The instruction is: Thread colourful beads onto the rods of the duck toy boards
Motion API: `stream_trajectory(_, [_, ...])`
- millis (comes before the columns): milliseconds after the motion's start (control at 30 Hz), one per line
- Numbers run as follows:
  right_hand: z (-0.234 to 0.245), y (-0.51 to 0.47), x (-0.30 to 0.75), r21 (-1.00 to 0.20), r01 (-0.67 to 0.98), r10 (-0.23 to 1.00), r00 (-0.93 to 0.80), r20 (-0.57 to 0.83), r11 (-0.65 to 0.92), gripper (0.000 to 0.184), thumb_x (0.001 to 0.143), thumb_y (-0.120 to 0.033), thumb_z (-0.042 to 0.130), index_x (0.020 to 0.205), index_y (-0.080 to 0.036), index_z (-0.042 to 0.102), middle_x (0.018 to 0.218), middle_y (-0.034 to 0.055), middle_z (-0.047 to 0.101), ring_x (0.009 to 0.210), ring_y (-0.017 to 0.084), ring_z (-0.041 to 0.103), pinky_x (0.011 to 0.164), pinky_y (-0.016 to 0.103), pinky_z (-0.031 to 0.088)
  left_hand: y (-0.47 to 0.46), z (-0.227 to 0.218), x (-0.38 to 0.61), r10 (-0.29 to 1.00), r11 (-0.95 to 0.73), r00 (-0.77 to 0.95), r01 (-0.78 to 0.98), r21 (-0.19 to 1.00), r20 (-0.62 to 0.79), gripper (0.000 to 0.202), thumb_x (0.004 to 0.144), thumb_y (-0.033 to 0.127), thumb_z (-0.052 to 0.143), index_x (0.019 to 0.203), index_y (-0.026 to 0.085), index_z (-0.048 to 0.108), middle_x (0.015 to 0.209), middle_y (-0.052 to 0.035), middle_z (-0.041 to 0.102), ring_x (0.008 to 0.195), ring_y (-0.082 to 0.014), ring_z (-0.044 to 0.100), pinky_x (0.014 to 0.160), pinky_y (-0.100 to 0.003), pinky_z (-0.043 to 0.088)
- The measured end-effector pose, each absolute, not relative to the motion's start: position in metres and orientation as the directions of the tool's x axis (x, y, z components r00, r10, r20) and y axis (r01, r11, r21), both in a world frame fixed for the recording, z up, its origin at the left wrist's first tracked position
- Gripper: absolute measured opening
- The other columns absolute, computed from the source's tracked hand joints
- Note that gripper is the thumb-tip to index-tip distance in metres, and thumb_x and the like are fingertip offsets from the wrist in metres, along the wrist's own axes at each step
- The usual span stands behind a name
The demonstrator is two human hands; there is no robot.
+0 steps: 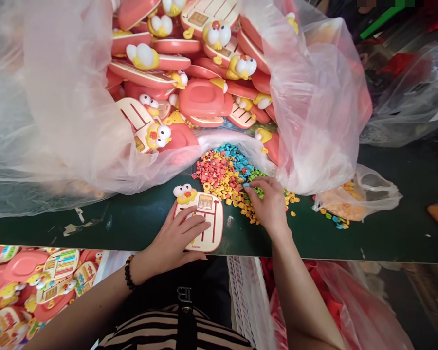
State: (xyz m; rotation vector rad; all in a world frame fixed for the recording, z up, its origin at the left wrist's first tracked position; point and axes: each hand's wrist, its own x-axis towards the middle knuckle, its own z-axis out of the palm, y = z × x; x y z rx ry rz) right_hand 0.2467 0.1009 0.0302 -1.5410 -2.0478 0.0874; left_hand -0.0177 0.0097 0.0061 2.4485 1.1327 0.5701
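Note:
A cream toy board (216,228) with a red rim, dark slots and a yellow big-eyed head lies on the dark green table near its front edge. Across its left part rests my left hand (180,228), fingers spread over the slots and thumb along the near edge, holding the board against the table. My right hand (270,204) is over the heap, thumb and fingertips pinched on a small blue piece (246,185). Beneath and beyond it spreads a heap of small plastic pieces (219,170) in red, yellow, blue and green. My fingers cover part of the board.
Behind the heap, a large clear plastic bag (314,97) bulges with similar toy boards (204,97). A small bag (345,201) of orange-yellow pieces sits at right, loose pieces beside it. Below the table at left are boards with coloured pieces (62,265); red plastic (321,291) shows at right.

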Motion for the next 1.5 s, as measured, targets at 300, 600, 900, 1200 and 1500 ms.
stream_trajectory(300, [0.035, 0.066, 0.198, -0.451, 0.803, 0.904, -0.238, 0.356, 0.390, 0.018, 0.093, -0.027, 0.053, 0.098, -0.019, 0.069, 0.104, 0.0110, 0.066, 0.099, 0.025, 0.061, 0.087, 0.044, 0.052, 0.013, 0.005, -0.016, 0.776, -0.607, 0.595, 0.613, 0.505, 0.211, 0.057, 0.083, 0.055, 0.061, 0.131, 0.024, 0.052, 0.129, -0.0079, 0.058, 0.133, -0.0279, 0.039, 0.117, -0.055, 0.012])
stream_trajectory(600, [0.019, 0.063, 0.190, -0.416, 0.797, 0.880, -0.285, 0.381, 0.438, 0.029, 0.096, -0.021, 0.047, 0.120, -0.023, 0.064, 0.120, 0.0069, 0.068, 0.108, 0.023, 0.061, 0.093, 0.044, 0.050, 0.015, 0.004, -0.016, 0.775, -0.613, 0.590, 0.615, 0.497, 0.226, 0.055, 0.084, 0.053, 0.061, 0.130, 0.024, 0.053, 0.129, -0.0078, 0.058, 0.134, -0.0280, 0.038, 0.117, -0.054, 0.013])
stream_trajectory(900, [0.029, 0.088, 0.197, -0.235, 0.799, 0.810, -0.451, 0.375, 0.554, 0.026, 0.097, -0.020, 0.047, 0.108, -0.021, 0.070, 0.105, 0.0063, 0.073, 0.093, 0.021, 0.063, 0.081, 0.037, 0.050, 0.015, 0.006, -0.016, 0.784, -0.599, 0.585, 0.623, 0.502, 0.210, 0.058, 0.082, 0.054, 0.063, 0.132, 0.025, 0.052, 0.127, -0.0072, 0.059, 0.131, -0.0276, 0.042, 0.117, -0.054, 0.015])
stream_trajectory(1200, [0.013, 0.050, 0.184, -0.371, 0.755, 0.818, -0.368, 0.441, 0.540, 0.034, 0.093, -0.012, 0.046, 0.119, -0.024, 0.066, 0.115, 0.0075, 0.070, 0.105, 0.022, 0.063, 0.091, 0.040, 0.053, 0.015, 0.004, -0.016, 0.784, -0.600, 0.584, 0.624, 0.500, 0.212, 0.057, 0.083, 0.054, 0.061, 0.132, 0.024, 0.052, 0.127, -0.0078, 0.059, 0.132, -0.0282, 0.041, 0.117, -0.055, 0.015])
stream_trajectory(1500, [0.020, 0.062, 0.181, -0.532, 0.740, 0.899, -0.231, 0.371, 0.410, 0.018, 0.094, -0.021, 0.052, 0.094, -0.022, 0.070, 0.100, 0.0072, 0.071, 0.094, 0.020, 0.066, 0.084, 0.036, 0.055, 0.014, 0.004, -0.015, 0.784, -0.603, 0.579, 0.627, 0.494, 0.223, 0.056, 0.084, 0.054, 0.060, 0.131, 0.025, 0.053, 0.127, -0.0081, 0.059, 0.131, -0.0282, 0.042, 0.117, -0.054, 0.014])
